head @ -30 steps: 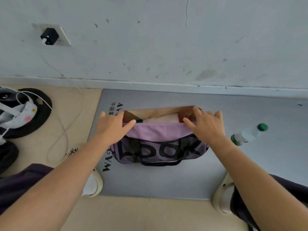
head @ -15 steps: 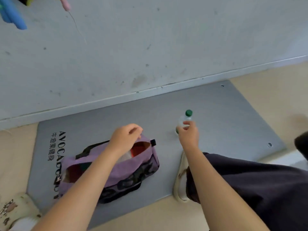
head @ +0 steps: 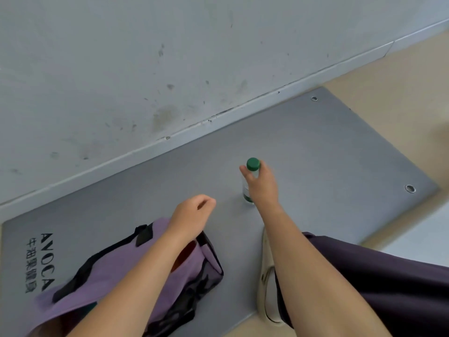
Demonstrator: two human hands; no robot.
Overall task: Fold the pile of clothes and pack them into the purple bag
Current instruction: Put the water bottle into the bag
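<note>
We judge the folding done and the packing near its end: our right hand (head: 261, 184) curls its fingers round a clear bottle (head: 250, 181) with a green cap, standing upright on the grey mat (head: 328, 152). Our left hand (head: 192, 216) hovers over the purple bag (head: 109, 283), fingers loosely curled, holding nothing. The bag lies on the mat's near-left part, its long axis running from lower left toward the bottle, mouth open upward. Next, the bottle probably needs lifting and sliding into that opening.
</note>
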